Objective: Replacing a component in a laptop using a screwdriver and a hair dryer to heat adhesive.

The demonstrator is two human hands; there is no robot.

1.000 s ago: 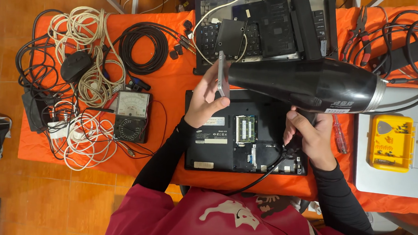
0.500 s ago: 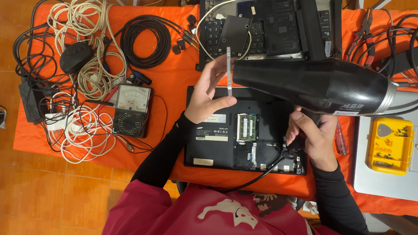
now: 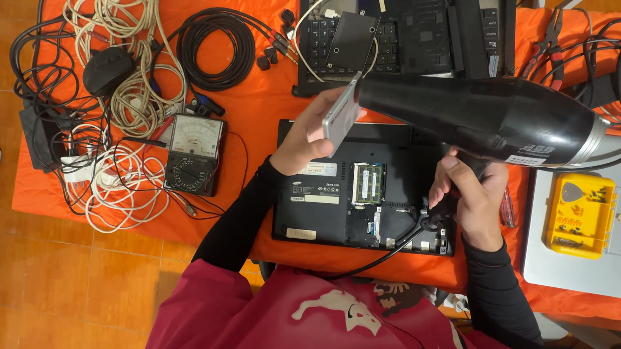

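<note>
My right hand [image 3: 471, 198] grips the handle of a large black hair dryer [image 3: 484, 116], whose nozzle points left. My left hand [image 3: 307, 136] holds a thin silver rectangular drive [image 3: 341, 113] tilted right at the nozzle's mouth. Below both hands lies an open black laptop [image 3: 357, 193], bottom side up, with its green memory modules [image 3: 368, 183] exposed. The dryer's black cord runs down from my right hand over the laptop's near edge.
A second dismantled laptop [image 3: 416, 31] lies at the back. An analogue multimeter [image 3: 195, 153], white cables [image 3: 124, 71] and a black cable coil [image 3: 215, 48] lie left. A yellow parts box [image 3: 578, 213] sits on a silver laptop [image 3: 613, 265] right; pliers [image 3: 550, 45] at back right.
My left hand has tilted the silver drive from edge-on and upright to slanted, its flat face now showing at the dryer's nozzle. My right hand has kept its hold on the dryer.
</note>
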